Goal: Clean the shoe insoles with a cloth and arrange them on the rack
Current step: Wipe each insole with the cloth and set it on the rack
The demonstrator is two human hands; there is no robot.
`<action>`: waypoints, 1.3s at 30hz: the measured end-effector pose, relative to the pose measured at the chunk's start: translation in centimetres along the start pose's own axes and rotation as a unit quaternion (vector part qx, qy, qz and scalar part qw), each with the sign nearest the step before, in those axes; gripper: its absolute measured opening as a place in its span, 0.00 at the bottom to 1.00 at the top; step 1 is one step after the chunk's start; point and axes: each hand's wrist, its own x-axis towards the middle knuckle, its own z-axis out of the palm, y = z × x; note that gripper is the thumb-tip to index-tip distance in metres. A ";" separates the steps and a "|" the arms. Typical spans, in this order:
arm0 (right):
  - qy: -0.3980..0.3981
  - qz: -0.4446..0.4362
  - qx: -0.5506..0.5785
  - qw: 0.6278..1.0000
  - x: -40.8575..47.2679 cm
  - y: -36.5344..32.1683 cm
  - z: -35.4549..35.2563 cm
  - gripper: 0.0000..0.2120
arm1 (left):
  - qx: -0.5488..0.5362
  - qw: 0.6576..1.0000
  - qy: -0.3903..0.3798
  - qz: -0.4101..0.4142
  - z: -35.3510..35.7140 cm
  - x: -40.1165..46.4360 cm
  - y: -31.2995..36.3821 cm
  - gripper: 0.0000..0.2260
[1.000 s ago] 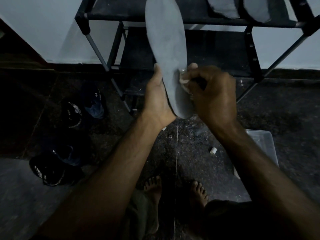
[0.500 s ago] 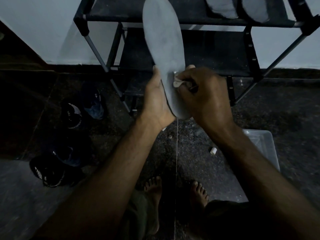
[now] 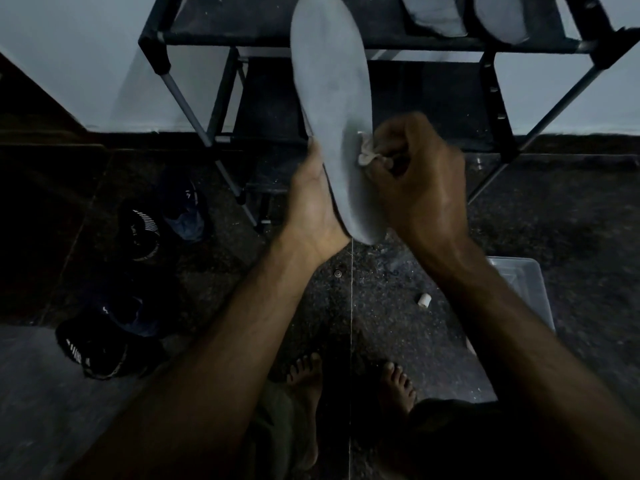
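Seemingly midway, the left hand (image 3: 313,206) gripped an upright insole (image 3: 332,109) while the right hand (image 3: 420,178) pinched the cloth (image 3: 367,154) against it; two insoles (image 3: 467,12) already lay on the rack (image 3: 381,43).

Insole (image 3: 330,98): grey, matt, foam-like, faintly scuffed. Cloth (image 3: 367,151): small pale wad, crumpled, soft fabric. Rack (image 3: 214,36): dark matt fabric shelves, dull grey metal tubes, black plastic joints. Two more insoles on top shelf (image 3: 467,15): same matt grey. Floor (image 3: 554,220): dark speckled stone, slight sheen. Bin (image 3: 526,289): translucent plastic, smooth. Shoes (image 3: 138,233): dark textile, pale stripes.
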 end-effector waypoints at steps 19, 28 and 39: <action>-0.028 -0.003 0.027 0.999 -0.5 -0.5 0.4 0.06 | -0.069 0.997 0.034 0.012 1.6 -0.8 -0.5 0.22; 0.003 0.011 0.014 1.000 0.4 1.1 -0.8 0.05 | 0.012 1.000 0.004 -0.011 1.2 -0.9 -0.9 0.20; -0.012 -0.006 0.032 0.999 0.2 0.8 -0.6 0.09 | -0.006 0.998 0.049 -0.030 0.7 0.1 -1.0 0.19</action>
